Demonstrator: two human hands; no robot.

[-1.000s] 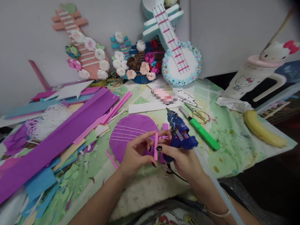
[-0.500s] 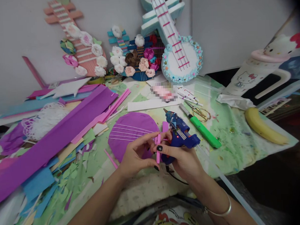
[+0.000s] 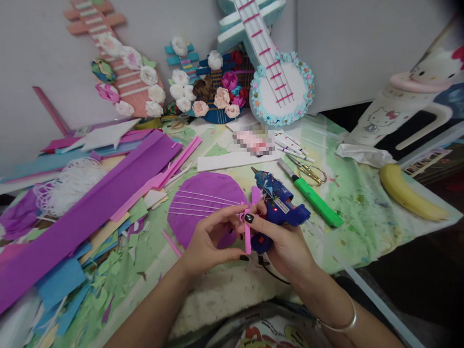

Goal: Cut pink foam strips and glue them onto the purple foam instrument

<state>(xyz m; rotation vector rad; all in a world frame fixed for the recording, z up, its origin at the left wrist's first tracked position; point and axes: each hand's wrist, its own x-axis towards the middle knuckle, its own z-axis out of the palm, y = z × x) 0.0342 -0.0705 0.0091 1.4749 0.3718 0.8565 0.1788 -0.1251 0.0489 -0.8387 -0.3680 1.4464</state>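
Observation:
My right hand (image 3: 283, 243) is wrapped round a blue glue gun (image 3: 276, 203), nozzle pointing up and away, and its thumb and forefinger also pinch the top of a thin pink foam strip (image 3: 247, 237). My left hand (image 3: 212, 240) pinches the same strip from the left side. Both hands hover over the near edge of a purple round piece with white strings (image 3: 202, 198) lying flat on the table. A short pink piece (image 3: 255, 194) stands just behind my fingers.
A green utility knife (image 3: 315, 201), gold scissors (image 3: 311, 173) and a white strip (image 3: 231, 161) lie behind the gun. A banana (image 3: 410, 194) lies right, beside a white cat-figure cup (image 3: 391, 115). Purple paper roll (image 3: 83, 216) and scraps crowd the left. Decorated craft guitars (image 3: 278, 85) lean on the wall.
The pink strip has slid slightly right and lower between my fingers. Both hands shifted a little to the right with the glue gun; the view rose slightly.

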